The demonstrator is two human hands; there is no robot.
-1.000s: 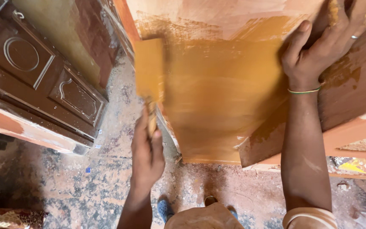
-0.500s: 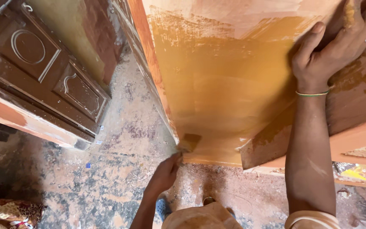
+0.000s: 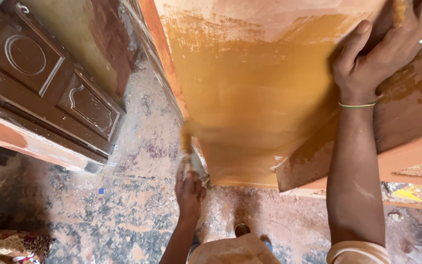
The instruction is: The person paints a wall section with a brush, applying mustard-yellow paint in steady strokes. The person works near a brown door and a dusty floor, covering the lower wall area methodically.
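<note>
So the left hand (image 3: 189,188) is shut tight round a brush (image 3: 187,146), down by the board's (image 3: 250,107) low left edge. Right hand (image 3: 374,56) lies flat, fingers spread, holding the board w/ nothing gripped. Looks like mid-painting; top is bare, so next strokes prob. need to go up there.

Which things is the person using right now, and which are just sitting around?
In use:
- left hand gripping a paintbrush
- right hand steadying the wooden panel, coated ochre

Sitting around:
- dark carved door, left
- patterned cloth, bottom-left corner
- stained floor
</note>
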